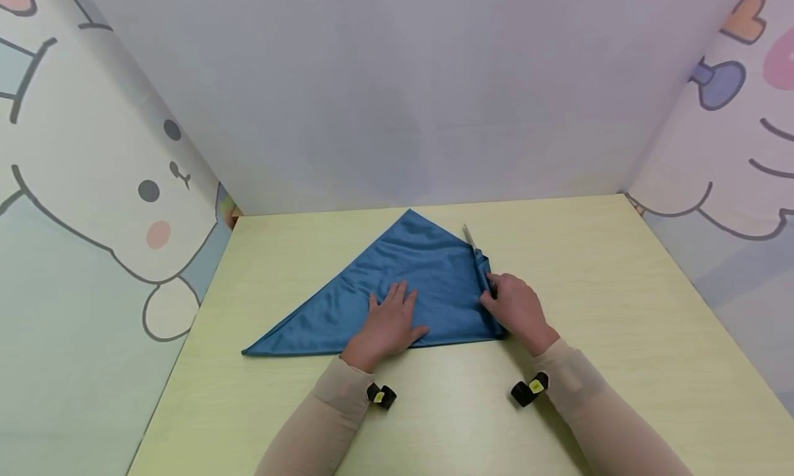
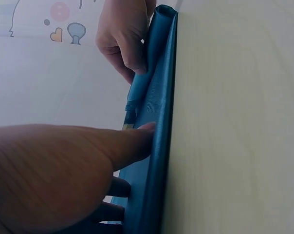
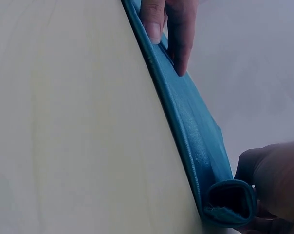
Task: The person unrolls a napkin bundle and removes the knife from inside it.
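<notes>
A shiny blue cloth (image 1: 428,276) lies folded into a triangle, its right end turned into a roll (image 1: 482,269). From the roll's far end sticks a thin, pointed metal blade (image 1: 469,235); most of that tool is hidden in the cloth, so its kind is unclear. My right hand (image 1: 516,307) grips the roll from the right, thumb and fingers curled round it. Fingers spread, my left hand (image 1: 387,328) rests flat on the cloth near its front edge. In the right wrist view the roll's hollow near end (image 3: 229,202) shows beside the right hand (image 3: 283,178).
The cloth lies on a pale wooden table (image 1: 620,290). A plain whitish wall (image 1: 403,104) rises behind the table, and panels with cartoon prints (image 1: 112,152) stand at the left and right. Each sleeve carries a small black wrist camera (image 1: 529,390).
</notes>
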`<action>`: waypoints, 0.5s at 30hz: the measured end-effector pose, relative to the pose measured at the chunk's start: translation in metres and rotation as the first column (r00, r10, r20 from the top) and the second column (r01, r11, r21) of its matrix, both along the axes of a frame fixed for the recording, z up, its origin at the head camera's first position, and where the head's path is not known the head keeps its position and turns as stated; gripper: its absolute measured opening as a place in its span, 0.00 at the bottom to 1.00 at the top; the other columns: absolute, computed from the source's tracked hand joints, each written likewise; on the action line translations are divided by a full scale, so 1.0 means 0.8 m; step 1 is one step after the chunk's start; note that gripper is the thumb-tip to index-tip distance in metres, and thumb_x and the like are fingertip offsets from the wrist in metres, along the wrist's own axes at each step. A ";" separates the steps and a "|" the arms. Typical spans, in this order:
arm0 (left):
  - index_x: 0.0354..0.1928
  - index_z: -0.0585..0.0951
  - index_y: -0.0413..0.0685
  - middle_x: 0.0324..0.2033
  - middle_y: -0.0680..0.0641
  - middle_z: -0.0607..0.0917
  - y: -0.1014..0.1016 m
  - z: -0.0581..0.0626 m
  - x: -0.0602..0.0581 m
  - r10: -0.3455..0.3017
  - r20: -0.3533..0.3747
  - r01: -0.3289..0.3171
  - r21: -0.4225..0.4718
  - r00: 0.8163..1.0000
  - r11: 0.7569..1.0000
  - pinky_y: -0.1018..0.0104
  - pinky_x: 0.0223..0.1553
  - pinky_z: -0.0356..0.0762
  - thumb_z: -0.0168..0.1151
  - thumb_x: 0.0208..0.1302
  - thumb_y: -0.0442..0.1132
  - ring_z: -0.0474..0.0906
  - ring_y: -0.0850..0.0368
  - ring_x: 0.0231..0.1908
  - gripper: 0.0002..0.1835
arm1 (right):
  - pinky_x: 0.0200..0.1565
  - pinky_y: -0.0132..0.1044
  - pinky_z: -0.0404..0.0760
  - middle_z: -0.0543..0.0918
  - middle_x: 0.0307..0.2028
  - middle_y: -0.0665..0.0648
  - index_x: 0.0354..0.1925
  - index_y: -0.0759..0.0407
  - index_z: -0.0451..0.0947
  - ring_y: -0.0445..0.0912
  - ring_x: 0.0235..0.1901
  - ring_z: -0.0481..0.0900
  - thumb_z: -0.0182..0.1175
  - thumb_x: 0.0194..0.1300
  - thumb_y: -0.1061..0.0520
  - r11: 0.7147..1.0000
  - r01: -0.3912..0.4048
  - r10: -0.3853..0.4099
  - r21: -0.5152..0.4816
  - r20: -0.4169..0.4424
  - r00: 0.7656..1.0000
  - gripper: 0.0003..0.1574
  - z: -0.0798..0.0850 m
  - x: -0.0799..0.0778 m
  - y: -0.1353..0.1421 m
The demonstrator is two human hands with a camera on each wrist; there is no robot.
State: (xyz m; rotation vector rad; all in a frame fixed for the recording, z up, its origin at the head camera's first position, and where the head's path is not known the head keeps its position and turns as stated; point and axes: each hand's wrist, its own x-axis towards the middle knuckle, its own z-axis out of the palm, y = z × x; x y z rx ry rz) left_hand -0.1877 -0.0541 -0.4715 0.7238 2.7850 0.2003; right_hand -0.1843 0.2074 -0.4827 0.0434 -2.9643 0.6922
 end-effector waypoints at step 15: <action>0.74 0.57 0.48 0.74 0.40 0.50 0.000 -0.003 -0.001 -0.003 -0.010 0.003 -0.010 1.000 1.000 0.30 0.62 0.48 0.51 0.67 0.64 0.44 0.44 0.73 0.42 | 0.26 0.39 0.72 0.79 0.27 0.58 0.50 0.67 0.77 0.49 0.24 0.74 0.59 0.56 0.59 0.995 0.061 -0.056 -0.076 0.070 0.996 0.23 -0.001 -0.006 0.011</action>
